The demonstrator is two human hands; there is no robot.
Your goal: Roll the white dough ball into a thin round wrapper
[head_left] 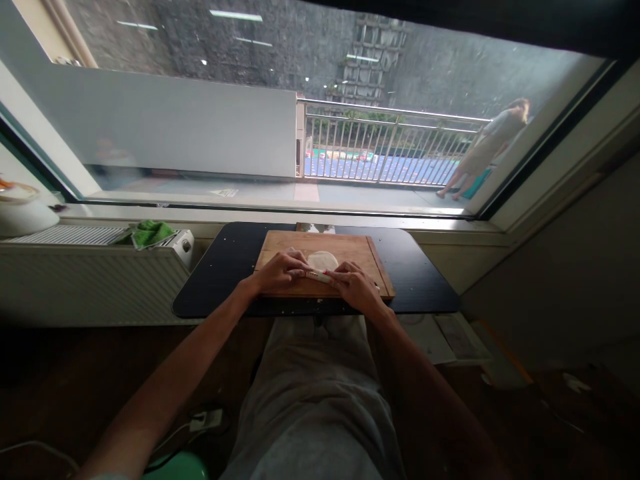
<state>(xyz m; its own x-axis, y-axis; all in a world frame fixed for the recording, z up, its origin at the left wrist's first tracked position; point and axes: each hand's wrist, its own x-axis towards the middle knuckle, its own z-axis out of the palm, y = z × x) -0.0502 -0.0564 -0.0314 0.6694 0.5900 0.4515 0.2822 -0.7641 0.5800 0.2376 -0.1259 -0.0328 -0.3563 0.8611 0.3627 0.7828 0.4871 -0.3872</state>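
A wooden cutting board rests on a small black table in front of me. On the board lies a thin, round, pale dough sheet. Across its near edge is a short white stick with red marks, like a small rolling pin. My left hand is closed on the stick's left end, and my right hand grips the right end. The fingers cover both ends, so only the stick's middle shows.
Behind the table is a large window, with a railing and a person outside. To the left, a radiator carries a green cloth and a white pot. Low at left are a green stool and cables.
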